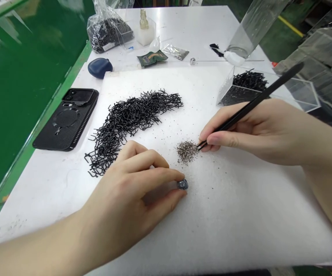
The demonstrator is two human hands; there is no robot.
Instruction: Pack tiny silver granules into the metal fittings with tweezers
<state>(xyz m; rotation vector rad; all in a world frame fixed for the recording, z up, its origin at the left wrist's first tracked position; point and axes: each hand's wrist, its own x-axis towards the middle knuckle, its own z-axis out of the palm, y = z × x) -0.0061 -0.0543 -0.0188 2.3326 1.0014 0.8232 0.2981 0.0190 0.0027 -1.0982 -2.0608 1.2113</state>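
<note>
Between the thumb and index finger of my left hand (134, 188) is a small dark, shiny rounded piece (182, 184), held just over the white foam sheet (240, 214). My right hand (246, 130) grips black tweezers (246, 109) like a pen. Their tips touch the right edge of a small heap of tiny metallic bits (187, 151); whether a bit is pinched in them I cannot tell. Behind my left hand spreads a curved pile of short bent black pins (131, 115).
A black phone (68, 119) and a dark blue rounded object (100, 68) lie at left. Behind are a bag of black pieces (105, 32), a glass bottle (144, 21) and a green packet (152, 58). At right stand a clear box (225, 90) with black pieces and a clear cylinder (252, 28).
</note>
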